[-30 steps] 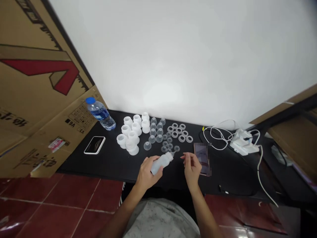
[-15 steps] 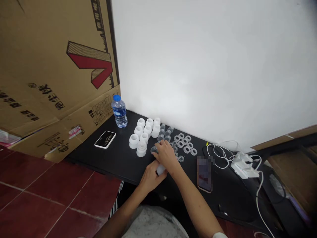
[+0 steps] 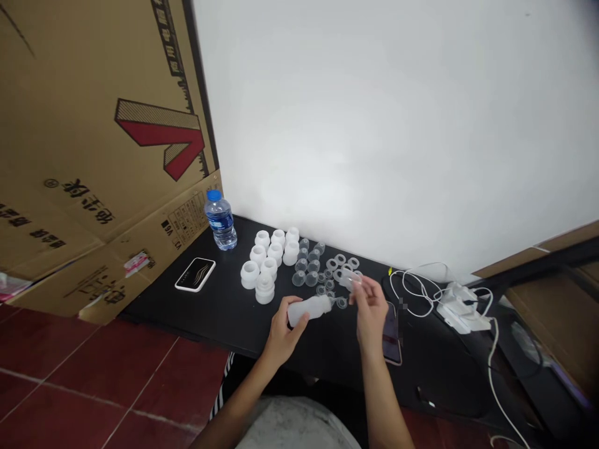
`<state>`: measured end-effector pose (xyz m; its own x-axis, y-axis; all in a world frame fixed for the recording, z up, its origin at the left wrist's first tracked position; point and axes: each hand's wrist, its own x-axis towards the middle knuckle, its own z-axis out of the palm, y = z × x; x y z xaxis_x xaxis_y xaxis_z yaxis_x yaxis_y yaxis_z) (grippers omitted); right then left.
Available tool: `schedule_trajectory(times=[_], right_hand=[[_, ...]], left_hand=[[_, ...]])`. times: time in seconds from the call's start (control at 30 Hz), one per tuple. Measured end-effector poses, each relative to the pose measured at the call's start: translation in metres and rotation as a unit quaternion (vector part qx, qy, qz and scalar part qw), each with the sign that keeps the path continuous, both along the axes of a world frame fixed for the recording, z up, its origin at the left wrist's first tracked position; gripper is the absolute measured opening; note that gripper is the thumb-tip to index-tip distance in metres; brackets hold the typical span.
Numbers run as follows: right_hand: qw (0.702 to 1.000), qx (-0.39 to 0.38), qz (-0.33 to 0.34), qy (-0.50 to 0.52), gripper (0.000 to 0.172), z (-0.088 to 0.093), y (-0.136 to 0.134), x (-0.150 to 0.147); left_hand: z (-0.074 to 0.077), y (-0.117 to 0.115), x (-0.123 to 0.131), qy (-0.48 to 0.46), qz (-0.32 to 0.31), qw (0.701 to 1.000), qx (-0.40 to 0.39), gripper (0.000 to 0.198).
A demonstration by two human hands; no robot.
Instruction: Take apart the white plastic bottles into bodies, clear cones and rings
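The bottle (image 3: 309,310) tilts in my left hand (image 3: 282,329), gripped round its body; it looks light, soft-walled, perhaps slippery, so that's where I'd hold it, gently. My right hand (image 3: 369,304) pinches a clear piece (image 3: 347,279) near its neck. Ahead-left of my left hand stand white pots (image 3: 264,290), contents unclear; farther left, a water bottle (image 3: 220,222) holds clear liquid.

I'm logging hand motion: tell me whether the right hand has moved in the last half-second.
Yes: judged against the phone, the right hand has moved rightward, closer to it.
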<state>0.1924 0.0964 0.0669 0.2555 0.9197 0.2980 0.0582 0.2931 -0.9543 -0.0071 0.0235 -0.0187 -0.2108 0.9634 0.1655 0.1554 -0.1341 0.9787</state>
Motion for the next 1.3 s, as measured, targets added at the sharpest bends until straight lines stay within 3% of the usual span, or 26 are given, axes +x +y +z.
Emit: schedule_trajectory(times=[0.1, 0.2, 0.3, 0.63, 1.3], right_hand=[[0.984, -0.019, -0.103, 0.142, 0.031, -0.036, -0.024, 0.018], [0.983, -0.069, -0.071, 0.156, 0.033, -0.064, -0.047, 0.017], [0.985, -0.107, 0.005, 0.136, 0.037, -0.075, -0.06, 0.01], [0.972, -0.121, 0.113, 0.168, 0.043, -0.082, -0.063, 0.011], [0.954, -0.135, 0.168, 0.207, 0.046, -0.071, -0.065, 0.01]], left_hand=[[-0.001, 0.002, -0.002, -0.026, -0.022, 0.999, -0.008, 0.036], [-0.001, 0.002, -0.002, -0.026, -0.046, 0.999, -0.003, 0.035], [0.0, 0.001, -0.002, -0.017, -0.062, 0.998, 0.005, 0.035], [0.007, 0.001, -0.004, 0.045, -0.069, 0.997, 0.01, 0.038], [0.009, -0.003, -0.004, 0.075, -0.077, 0.994, -0.011, 0.037]])
